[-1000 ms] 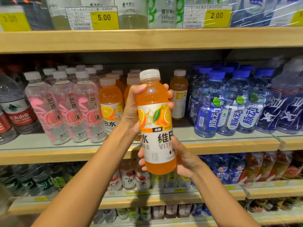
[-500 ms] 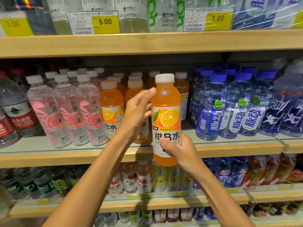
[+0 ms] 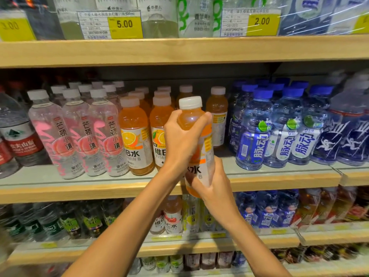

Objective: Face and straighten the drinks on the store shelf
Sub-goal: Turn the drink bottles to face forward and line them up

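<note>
Orange vitamin B bottle (image 3: 190, 117), white-capped, was off the shelf and in the air just in front of the middle shelf (image 3: 79, 191), leaning slightly, with its base below the shelf's front lip. Its label was turned partly to the right, so only the end of the name showed. The left hand (image 3: 182, 141) was wrapped round its shoulder and upper label, and the right hand (image 3: 214, 188) gripped it round the bottom; both hands were closed on this one bottle. On the shelf behind, two matching orange bottles (image 3: 135, 136) stood at the front, their labels roughly forward, with several more capped ones behind that were too crowded to count surely. One rear orange bottle (image 3: 217, 116) showed its back label, and the lane in front of it was open. The job seemed part done: the held bottle probably belonged in that lane, label forward, and the rear one still needed turning. To the left stood three peach water bottles (image 3: 85, 134) in a faced front row. To the right were three blue-capped bottles (image 3: 253, 134), also faced, then two dark blue bottles (image 3: 331, 140). Three price tags were on the shelf above, the middle one (image 3: 124, 25) reading 5.00. The lower shelves were too blurred to judge.
</note>
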Tool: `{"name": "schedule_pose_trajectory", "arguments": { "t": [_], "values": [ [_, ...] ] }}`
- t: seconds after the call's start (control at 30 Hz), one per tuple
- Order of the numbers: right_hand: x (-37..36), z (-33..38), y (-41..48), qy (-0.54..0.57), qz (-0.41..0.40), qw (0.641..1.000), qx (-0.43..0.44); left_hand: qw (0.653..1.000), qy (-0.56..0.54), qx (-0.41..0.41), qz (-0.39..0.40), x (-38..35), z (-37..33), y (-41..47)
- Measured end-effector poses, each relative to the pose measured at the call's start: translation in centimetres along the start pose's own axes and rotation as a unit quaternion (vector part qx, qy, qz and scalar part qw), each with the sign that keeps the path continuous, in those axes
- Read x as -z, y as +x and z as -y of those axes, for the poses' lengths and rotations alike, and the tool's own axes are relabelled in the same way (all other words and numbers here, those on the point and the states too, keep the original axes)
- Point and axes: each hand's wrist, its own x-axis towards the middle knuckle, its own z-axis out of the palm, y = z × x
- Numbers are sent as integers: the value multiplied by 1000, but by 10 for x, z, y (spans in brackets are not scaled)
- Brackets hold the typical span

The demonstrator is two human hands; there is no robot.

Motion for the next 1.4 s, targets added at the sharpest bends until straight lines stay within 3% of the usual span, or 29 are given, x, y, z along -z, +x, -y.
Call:
{"name": "schedule_pose_trajectory", "arguments": {
  "t": [0.13,0.2,0.27,0.37,0.47,0.57,0.8,0.87,0.93,1.03,1.13,1.23,1.3,1.4],
  "values": [
    [22,3,6,136,147,979,-47,989,-95,101,59,15,-1,10],
    [30,6,8,190,230,950,-88,961,-186,164,126,22,-1,14],
    [34,10,8,242,297,917,-107,909,-294,198,219,26,-1,17],
    [31,18,8,260,325,902,-115,829,-400,212,328,27,2,20],
    [22,22,8,209,292,929,-88,791,-425,219,381,27,7,19],
    [18,21,3,205,257,943,-53,810,-390,206,386,29,14,18],
    [27,9,17,95,100,990,-7,934,-199,164,247,34,34,8],
    [32,1,28,49,41,998,-4,964,-96,132,209,35,47,2],
    [36,-9,38,10,-10,1000,5,978,59,39,196,41,60,-4],
    [37,-23,51,-39,-69,997,4,928,262,-140,224,50,78,-16],
    [34,-32,61,-66,-115,991,0,816,430,-273,272,52,90,-23],
    [30,-37,66,-91,-138,986,-6,709,515,-365,315,53,101,-21],
    [28,-37,67,-97,-136,986,-9,677,522,-393,337,54,108,-18],
    [25,-40,62,-111,-138,984,-6,661,523,-415,343,55,116,-16]
  ]
}}
